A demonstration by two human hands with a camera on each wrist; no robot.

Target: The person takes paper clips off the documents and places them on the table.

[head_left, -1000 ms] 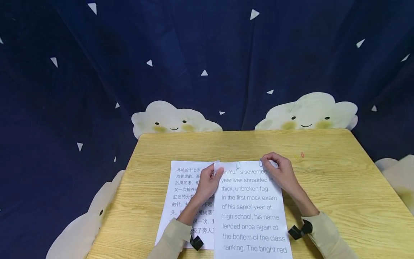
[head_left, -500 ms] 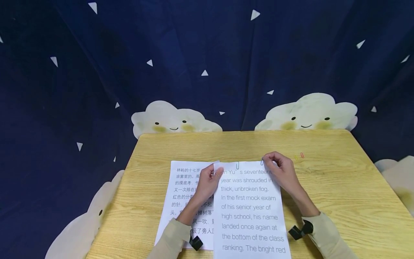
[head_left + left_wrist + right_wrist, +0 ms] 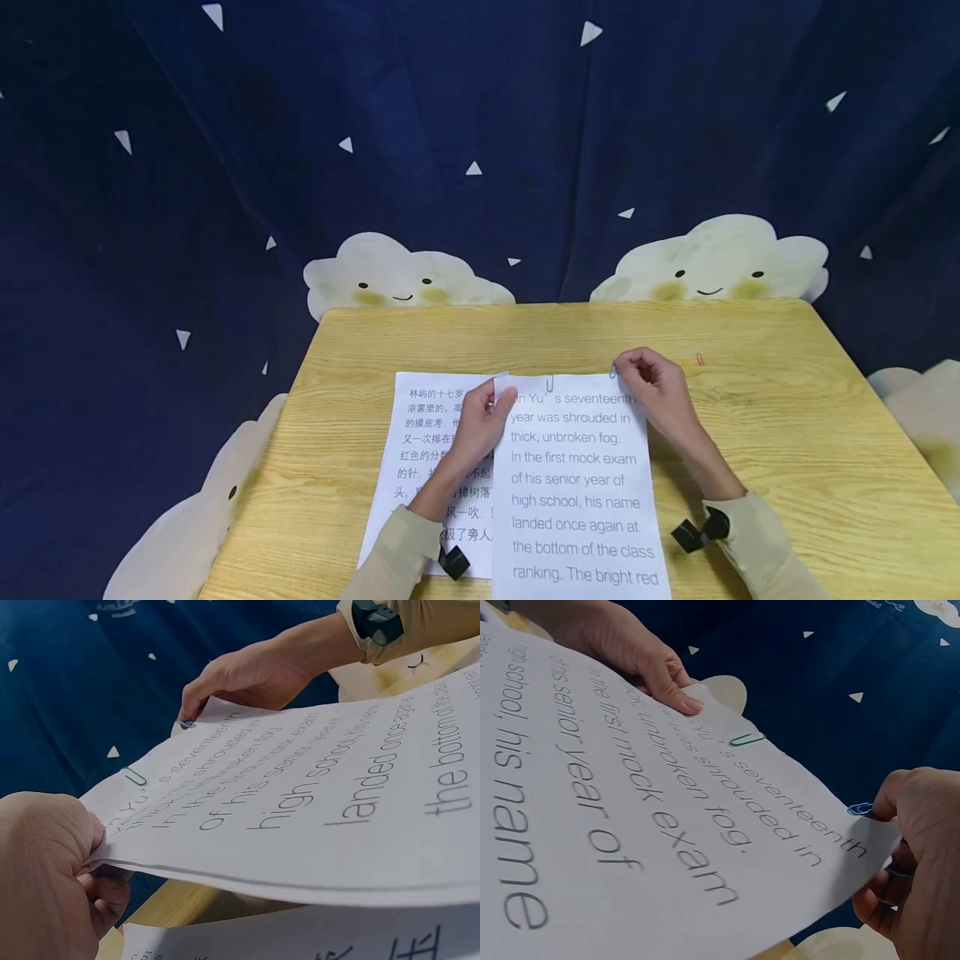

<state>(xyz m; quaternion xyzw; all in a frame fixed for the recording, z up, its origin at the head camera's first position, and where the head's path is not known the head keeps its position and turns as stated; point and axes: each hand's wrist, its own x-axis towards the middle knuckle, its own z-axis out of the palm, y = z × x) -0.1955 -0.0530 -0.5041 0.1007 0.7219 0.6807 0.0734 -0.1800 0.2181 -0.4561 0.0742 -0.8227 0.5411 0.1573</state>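
Observation:
Printed English sheets (image 3: 577, 483), stacked together, are raised above the table. My left hand (image 3: 486, 421) pinches their top left corner, thumb on the printed face. A green paper clip (image 3: 746, 740) sits on the top edge, between my hands. Near the top right corner, my right hand (image 3: 656, 392) pinches a blue paper clip (image 3: 860, 809) at the edge of the sheets. Part of that clip is hidden by the fingers. Beneath the left forearm lies a sheet with Chinese text (image 3: 420, 467), partly covered by the English sheets.
A red paper clip (image 3: 701, 359) and a yellow paper clip (image 3: 685, 364) lie on the wooden table (image 3: 795, 433), just beyond the right hand. Behind the table hangs a dark blue curtain (image 3: 420, 192) with white triangles and clouds.
My right hand has shifted slightly right and away from me, the blue paper clip moving with it along the top edge. The English sheets have drifted slightly left; the left hand barely moved.

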